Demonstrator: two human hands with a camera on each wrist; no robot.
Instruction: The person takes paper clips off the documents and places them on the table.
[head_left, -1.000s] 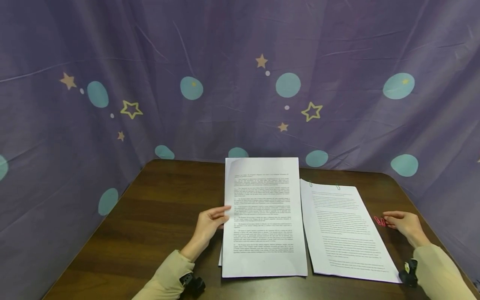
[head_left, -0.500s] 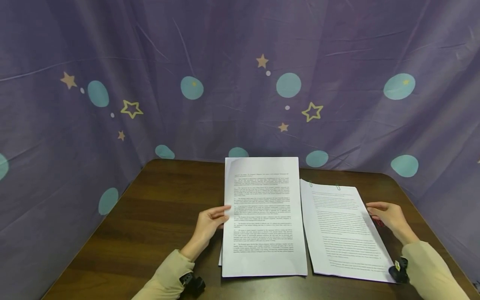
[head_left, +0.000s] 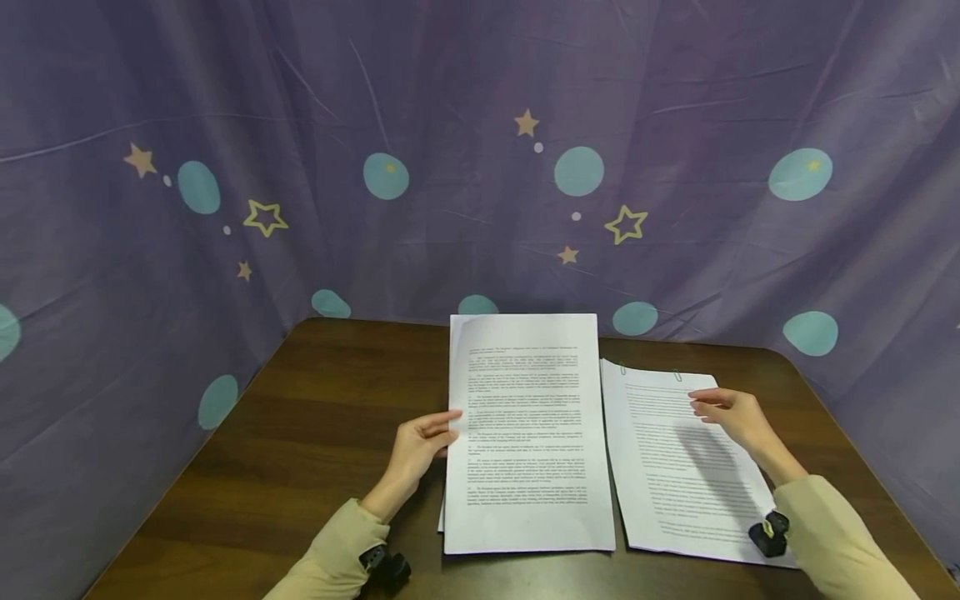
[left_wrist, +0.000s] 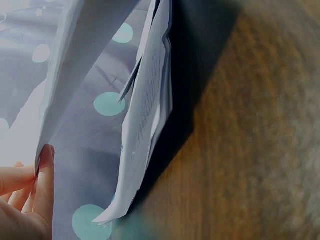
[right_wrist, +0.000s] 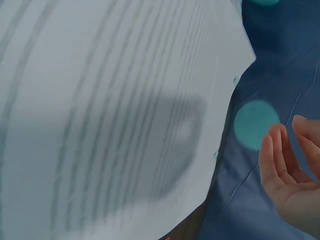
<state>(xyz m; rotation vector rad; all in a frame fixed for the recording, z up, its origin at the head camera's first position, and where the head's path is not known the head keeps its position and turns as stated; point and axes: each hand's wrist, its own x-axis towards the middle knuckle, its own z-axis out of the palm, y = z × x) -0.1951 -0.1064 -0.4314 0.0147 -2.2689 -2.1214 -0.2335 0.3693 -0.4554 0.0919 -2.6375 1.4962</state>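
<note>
My left hand (head_left: 412, 454) pinches the left edge of a printed sheaf of paper (head_left: 528, 433) between thumb and fingers. The left wrist view shows this sheaf (left_wrist: 75, 70) raised off the table, apart from other paper below. To its right lies a second printed stack (head_left: 675, 467), with two pale green paper clips (head_left: 622, 369) on its top edge. My right hand (head_left: 738, 417) hovers over that stack's upper right part and casts a shadow on it. In the right wrist view its fingers (right_wrist: 280, 155) are loosely bent, with nothing visible between them.
A brown wooden table (head_left: 300, 433) carries the papers. Behind it hangs a purple curtain (head_left: 450, 125) with stars and dots. A small red bit (right_wrist: 167, 238) shows at the bottom of the right wrist view, beside the right stack. Each wrist wears a black camera (head_left: 770, 533).
My right hand has moved left from the red paper clips beside the right stack to over its upper part; the clips are now hidden in the head view. My left hand has stayed still.
</note>
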